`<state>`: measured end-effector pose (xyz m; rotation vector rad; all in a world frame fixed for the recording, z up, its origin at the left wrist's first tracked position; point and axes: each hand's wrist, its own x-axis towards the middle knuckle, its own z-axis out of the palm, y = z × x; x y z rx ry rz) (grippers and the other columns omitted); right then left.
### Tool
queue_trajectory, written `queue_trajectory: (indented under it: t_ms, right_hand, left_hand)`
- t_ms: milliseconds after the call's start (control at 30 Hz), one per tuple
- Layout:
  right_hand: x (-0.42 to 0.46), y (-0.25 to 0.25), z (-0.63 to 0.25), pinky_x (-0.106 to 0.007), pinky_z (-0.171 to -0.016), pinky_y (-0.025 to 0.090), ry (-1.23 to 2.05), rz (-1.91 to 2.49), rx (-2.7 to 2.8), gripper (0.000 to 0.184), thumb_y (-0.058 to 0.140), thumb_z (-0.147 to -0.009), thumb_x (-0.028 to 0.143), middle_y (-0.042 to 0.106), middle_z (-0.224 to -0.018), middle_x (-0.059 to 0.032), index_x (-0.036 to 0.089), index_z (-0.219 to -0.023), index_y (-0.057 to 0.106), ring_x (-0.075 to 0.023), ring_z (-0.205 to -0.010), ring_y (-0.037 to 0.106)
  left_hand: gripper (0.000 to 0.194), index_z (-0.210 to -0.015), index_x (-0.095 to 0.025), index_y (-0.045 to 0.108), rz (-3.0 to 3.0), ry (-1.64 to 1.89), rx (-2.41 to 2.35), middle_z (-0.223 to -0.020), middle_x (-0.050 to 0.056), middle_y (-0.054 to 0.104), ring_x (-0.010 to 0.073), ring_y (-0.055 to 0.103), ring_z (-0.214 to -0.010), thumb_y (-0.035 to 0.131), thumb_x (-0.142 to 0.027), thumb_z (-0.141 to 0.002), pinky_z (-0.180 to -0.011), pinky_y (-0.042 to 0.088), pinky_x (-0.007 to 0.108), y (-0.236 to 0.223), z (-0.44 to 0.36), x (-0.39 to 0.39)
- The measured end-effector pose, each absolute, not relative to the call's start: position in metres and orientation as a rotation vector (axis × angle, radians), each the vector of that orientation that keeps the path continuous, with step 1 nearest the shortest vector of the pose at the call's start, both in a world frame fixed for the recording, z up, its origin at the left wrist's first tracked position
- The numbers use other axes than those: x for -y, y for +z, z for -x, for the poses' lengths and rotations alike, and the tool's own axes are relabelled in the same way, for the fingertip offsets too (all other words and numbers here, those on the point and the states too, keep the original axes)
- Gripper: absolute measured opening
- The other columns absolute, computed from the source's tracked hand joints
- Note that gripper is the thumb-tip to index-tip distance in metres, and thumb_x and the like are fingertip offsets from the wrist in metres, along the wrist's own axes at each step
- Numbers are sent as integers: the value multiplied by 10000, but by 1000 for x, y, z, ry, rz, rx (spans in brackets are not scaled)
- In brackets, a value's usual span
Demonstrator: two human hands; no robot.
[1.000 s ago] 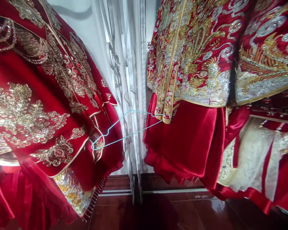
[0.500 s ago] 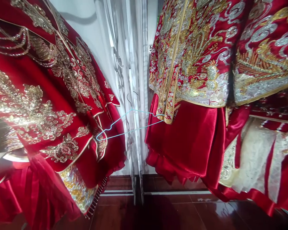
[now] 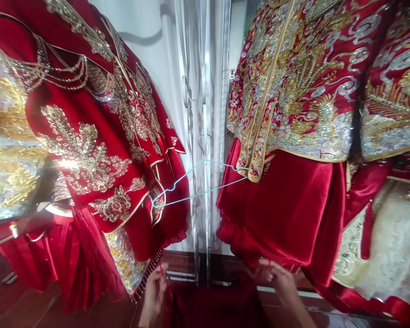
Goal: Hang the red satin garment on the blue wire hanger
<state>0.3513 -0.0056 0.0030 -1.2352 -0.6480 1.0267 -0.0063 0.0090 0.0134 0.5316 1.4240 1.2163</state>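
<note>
In the head view, a narrow channel of room runs between two banks of hanging garments, down to dark tiled floor (image 3: 64,319). Low in this gap, the left hand (image 3: 155,289) is near the fringed hem (image 3: 148,275) of the left bank, and the right hand (image 3: 278,275) is just under the scalloped lower edge of the right bank. Both have curled fingers with tips pinched on a thin red cord (image 3: 269,263). Dark red cloth (image 3: 218,303) lies between them; the dimness hides how it joins the cord. Above, a pale blue wire hanger (image 3: 204,159) with a bare metal hook crosses the channel, one end before the left jacket's edge, the other meeting the embroidered tabs (image 3: 257,161) opposite.

The left jacket (image 3: 85,105) is matte red, with leafy beaded sprays, looped bead strands and pale piping. The right jacket (image 3: 304,86) is crusted with gold and silver embroidery above a smooth, shiny red satin skirt (image 3: 287,200). Beyond stand slim white metal uprights (image 3: 207,95) and a softly pleated white curtain (image 3: 220,68).
</note>
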Motion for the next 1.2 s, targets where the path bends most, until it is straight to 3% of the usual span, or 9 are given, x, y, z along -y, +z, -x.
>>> queue_trajectory:
  t_ms: [67,167,267,400,533,733,867,1033,1200]
  right_hand:
    - [-14,30,-366,-210,-318,360,1079,1120,593,257,744,-487,343,526,-456,17,209,-704,710,-106,-383,444]
    - [-30,71,-372,-174,-422,459,1110,1043,590,353,776,-474,287,686,-840,-26,248,-820,721,-103,-525,565]
    - [-32,102,-363,-229,-568,538,1107,1004,673,353,792,-488,311,645,-1075,-89,221,-822,724,-131,-612,620]
    - [-34,125,-352,-284,-681,553,1089,948,744,327,788,-515,367,661,-1021,-140,179,-775,727,-206,-752,658]
    - [-44,135,-346,-361,-824,519,1096,876,844,327,767,-564,378,675,-976,-135,167,-809,722,-258,-920,629]
    - [-76,152,-355,-442,-965,408,927,862,1050,389,757,-586,357,650,-1049,-88,205,-938,690,-271,-1030,574]
    - [-105,168,-379,-465,-1005,347,812,869,1051,501,781,-520,396,615,-1105,-76,213,-974,674,-292,-1104,513]
    - [-127,189,-398,-478,-988,360,743,901,1160,553,772,-511,432,626,-1083,-88,183,-993,667,-304,-1071,539]
    - [-137,221,-390,-448,-896,444,768,964,1464,475,749,-520,455,692,-928,-90,158,-888,707,-290,-897,631]
  left_hand:
    - [361,-983,-259,646,-700,1450,-1252,-1155,50,617,217,605,-996,653,-230,-623,-672,537,244,47,21,-30]
    - [482,-1101,-182,600,-906,1721,-1190,-1196,106,589,214,547,-1097,672,-295,-638,-902,464,310,101,37,-65]
    - [516,-1100,-124,603,-1128,1847,-1254,-1164,121,605,225,535,-1108,694,-304,-625,-992,389,365,142,41,-96]
    - [502,-1095,-116,606,-1256,1869,-1234,-1157,126,608,228,543,-1097,687,-288,-630,-987,394,365,166,29,-127]
    - [452,-1006,-91,653,-1207,1911,-1251,-1059,139,657,234,595,-996,701,-278,-597,-926,439,373,170,13,-149]
    - [228,-730,-108,681,-1227,1927,-1331,-656,42,686,166,613,-621,658,-253,-556,-638,514,295,187,25,-155]
    - [175,-673,-126,670,-1404,1841,-1411,-609,35,675,177,604,-593,635,-247,-551,-564,498,274,208,52,-146]
    - [207,-691,-139,669,-1528,1701,-1368,-584,32,661,178,603,-588,635,-296,-561,-575,502,281,219,65,-140]
    - [231,-668,-130,663,-1493,1660,-1341,-581,30,654,153,590,-558,657,-322,-541,-572,491,266,216,59,-136]
